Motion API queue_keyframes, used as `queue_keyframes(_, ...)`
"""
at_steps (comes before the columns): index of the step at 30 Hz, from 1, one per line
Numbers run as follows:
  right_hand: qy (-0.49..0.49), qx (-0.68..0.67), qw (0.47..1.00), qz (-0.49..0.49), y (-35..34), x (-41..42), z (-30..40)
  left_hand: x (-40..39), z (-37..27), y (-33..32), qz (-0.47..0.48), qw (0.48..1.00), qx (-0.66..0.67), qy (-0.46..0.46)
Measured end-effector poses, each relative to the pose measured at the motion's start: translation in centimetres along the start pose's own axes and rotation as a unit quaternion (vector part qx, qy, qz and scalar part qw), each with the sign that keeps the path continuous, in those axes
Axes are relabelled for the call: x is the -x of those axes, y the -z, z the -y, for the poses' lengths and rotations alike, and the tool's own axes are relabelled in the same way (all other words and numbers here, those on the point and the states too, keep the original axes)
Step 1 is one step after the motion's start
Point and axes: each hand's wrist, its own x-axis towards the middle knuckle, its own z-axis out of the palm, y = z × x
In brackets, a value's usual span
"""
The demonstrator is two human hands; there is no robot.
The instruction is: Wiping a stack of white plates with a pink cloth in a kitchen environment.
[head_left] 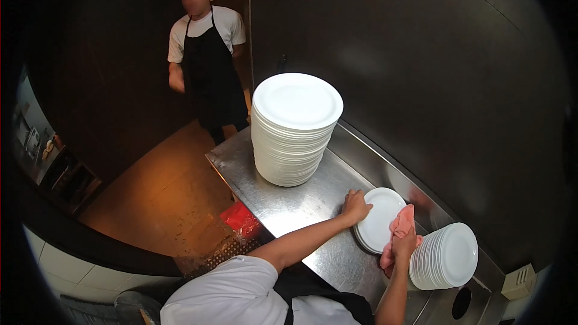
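A short stack of white plates (381,216) lies on the stainless-steel counter (289,210) in front of me. My left hand (356,207) grips the left rim of the top plate, its thumb over the edge and the other fingers partly hidden. In my right hand (404,242) is a bunched pink cloth (403,222), pressed against the right side of that plate. Just right of this hand stands a taller stack of white plates (445,257), leaning slightly. The tallest stack of white plates (295,131) rises at the counter's far left end.
Beyond the counter stands a person in a black apron (212,72). A dark wall (406,76) backs the counter's raised metal edge. Below the left edge is a red plastic bag (241,219). Near the right end are a round dark opening (461,302) and a beige box (519,281).
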Motion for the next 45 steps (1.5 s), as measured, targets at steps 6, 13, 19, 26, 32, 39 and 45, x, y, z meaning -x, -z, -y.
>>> queue_keyframes(6,0.011,-0.181,0.978,-0.103,-0.4,0.1,-0.8,0.3,-3.7,-1.0,0.037,0.987,0.147,0.049)
queue_keyframes(13,0.161,-0.493,0.852,-0.066,11.2,1.7,3.4,2.1,-5.3,3.7,0.136,0.953,0.245,-0.112)
queue_keyframes(19,0.088,-0.521,0.841,-0.117,7.2,10.3,12.6,4.1,-9.1,2.9,0.128,0.921,0.340,-0.142)
queue_keyframes(26,0.080,-0.553,0.820,-0.119,11.6,6.6,12.4,3.2,-5.3,7.9,0.107,0.959,0.230,-0.126)
queue_keyframes(32,0.074,-0.552,0.819,-0.138,7.8,10.6,14.9,5.4,-8.3,6.5,0.102,0.873,0.415,-0.235)
queue_keyframes(39,0.010,-0.618,0.776,-0.123,9.7,7.2,12.2,2.8,-8.7,9.4,-0.071,0.901,0.416,-0.100)
queue_keyframes(45,0.043,-0.619,0.780,-0.077,16.4,1.7,8.5,3.1,-12.1,12.5,0.086,0.794,0.564,-0.208)
